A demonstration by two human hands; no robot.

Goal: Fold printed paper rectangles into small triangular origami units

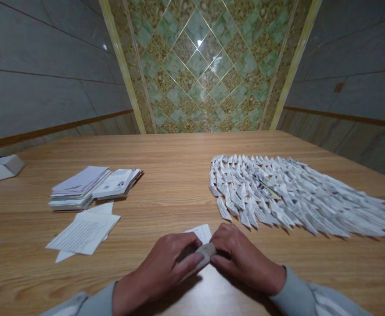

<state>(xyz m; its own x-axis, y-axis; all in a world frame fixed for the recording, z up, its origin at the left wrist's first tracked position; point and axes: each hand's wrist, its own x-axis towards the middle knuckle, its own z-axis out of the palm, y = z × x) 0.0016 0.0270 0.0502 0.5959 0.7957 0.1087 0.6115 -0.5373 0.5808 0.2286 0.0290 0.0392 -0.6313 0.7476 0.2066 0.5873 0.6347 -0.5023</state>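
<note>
Close to the table's front edge, a partly folded sheet of printed paper [207, 250] is held between both hands. My left hand [166, 260] pinches its left side, thumb lying along the near face. At its right end, my right hand [243, 256] grips with thumb and fingers. A pale printed flap [203, 232] rises behind the fingers; whether it belongs to the same sheet I cannot tell. Beyond my right hand stand many small folded paper boats [264, 193], packed in rows. The fingertips behind the paper are partly hidden.
Two stacks of paper, one on the left [77, 186] and one beside it [117, 183], lie on the wooden table [166, 151]. Loose printed sheets [83, 232] overlap in front of them. A white box [1, 169] sits at the far left edge. Tiled walls surround the table.
</note>
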